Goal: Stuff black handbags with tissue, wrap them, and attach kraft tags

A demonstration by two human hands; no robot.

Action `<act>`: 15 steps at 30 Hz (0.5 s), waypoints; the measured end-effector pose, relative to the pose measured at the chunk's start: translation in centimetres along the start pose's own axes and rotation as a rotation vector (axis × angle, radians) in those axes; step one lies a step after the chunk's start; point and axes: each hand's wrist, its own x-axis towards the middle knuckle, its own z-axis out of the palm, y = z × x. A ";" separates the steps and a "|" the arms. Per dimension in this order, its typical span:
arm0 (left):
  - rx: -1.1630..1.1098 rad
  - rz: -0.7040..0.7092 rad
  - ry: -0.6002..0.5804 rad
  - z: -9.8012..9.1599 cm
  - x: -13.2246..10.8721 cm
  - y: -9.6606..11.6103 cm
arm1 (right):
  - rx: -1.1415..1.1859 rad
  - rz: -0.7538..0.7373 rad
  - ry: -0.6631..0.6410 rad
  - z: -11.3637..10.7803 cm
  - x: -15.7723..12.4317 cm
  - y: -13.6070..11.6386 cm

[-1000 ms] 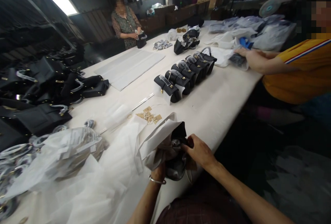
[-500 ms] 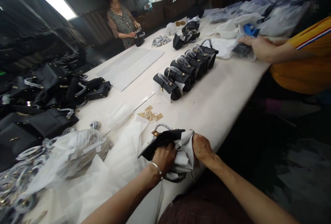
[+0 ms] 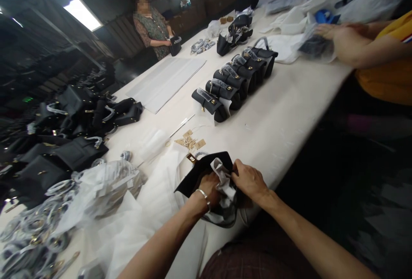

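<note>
Black and soft-looking, the open bag (image 3: pixel 207 164) is lying, in the head view, at the near edge of the bench (image 3: pixel 289 111). The left hand (image 3: pixel 209 186) is resting inside it, beside a crumpled pale sheet (image 3: pixel 223 184); its fingers are hiding there, so I cannot tell if they are closing on something. The right hand (image 3: pixel 251 181) is pinching the rim between thumb and fingers.

In my judgement, the pale sheet could be tearing or bunching if the left hand is pushing too hard, because both are sharing one opening. The bag could also be slipping over the edge if the right hand is loosening. The metal clasp (image 3: pixel 191 157) is sticking up at the far side, and could be catching the thin white sheets (image 3: pixel 161 180) close by.

Around, these sheets are crowding the left side, and wrapped rings (image 3: pixel 35 223) are spreading farther left. Small brown tags (image 3: pixel 189 141) are lying just beyond the bag, standing in the way of a forward slide. Beyond them a row of black bags (image 3: pixel 229 82) is standing on the bench; well apart, a co-worker's hand (image 3: pixel 343 40) is resting on a plastic packet (image 3: pixel 313 51).
</note>
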 end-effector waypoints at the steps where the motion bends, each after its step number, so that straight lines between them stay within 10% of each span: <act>1: -0.023 0.012 0.069 -0.4 -1.3 0.0 | 0.024 0.010 -0.004 0.0 0.1 0.3; 8: -0.367 0.126 0.449 0.6 -3.9 1.4 | 0.119 -0.049 0.004 0.4 0.1 0.9; 15: -0.236 -0.060 0.193 2.0 -1.0 -0.1 | 0.195 -0.115 0.120 1.3 -0.4 1.9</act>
